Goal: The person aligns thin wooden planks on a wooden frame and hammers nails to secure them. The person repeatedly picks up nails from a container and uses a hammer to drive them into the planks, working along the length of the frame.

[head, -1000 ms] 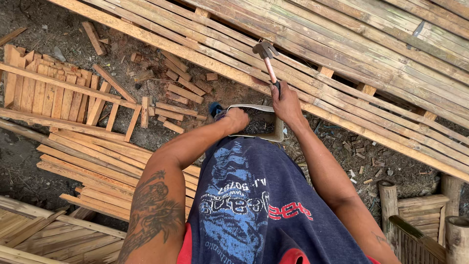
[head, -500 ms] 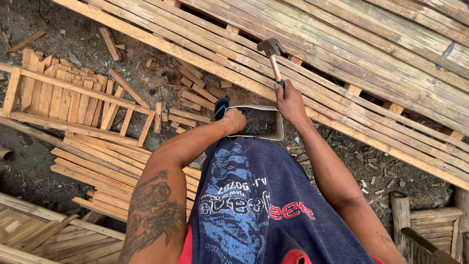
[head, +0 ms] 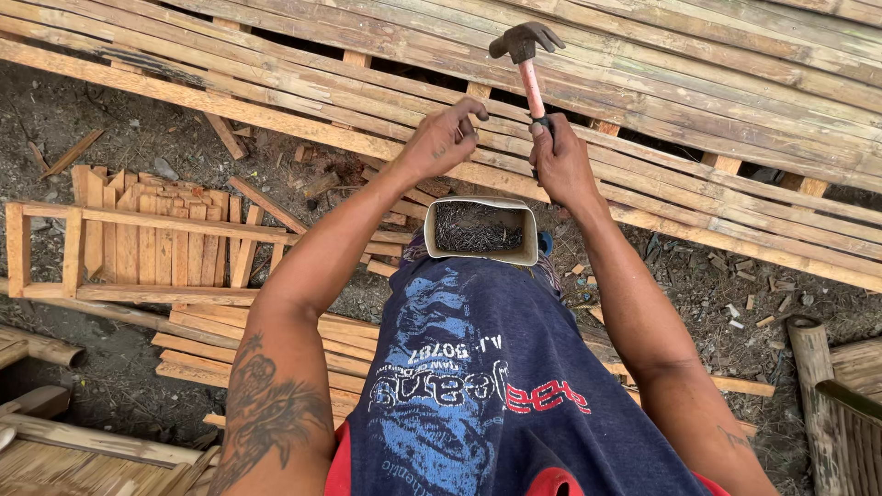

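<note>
Left hand (head: 441, 138) has risen from the nail box (head: 480, 230) to the bamboo slats (head: 643, 110), fingers pinched narrow. Right hand (head: 559, 161), just beside it, grips the hammer (head: 525, 55), handle pointing away.

- Bamboo slat panel (head: 698, 110) spans top of view, slats tight; only narrow dark gaps betw. some, with cross-pieces under.
- R hand (head: 560, 165) w/ hammer (head: 525, 50) raised over slats; L hand (head: 441, 138) just beside, fingers pinched. Small open gap betw. the two hands, above long front slat.
- Tin of nails (head: 480, 230) sits on lap directly below hands, mouth open upward, unobstructed from above.
- Ground L: wooden frame (head: 138, 248) plus loose offcuts; bare dirt patch betw. frame and panel.
- Ground R: dirt w/ chips, post stump (head: 813, 367) at edge.
</note>
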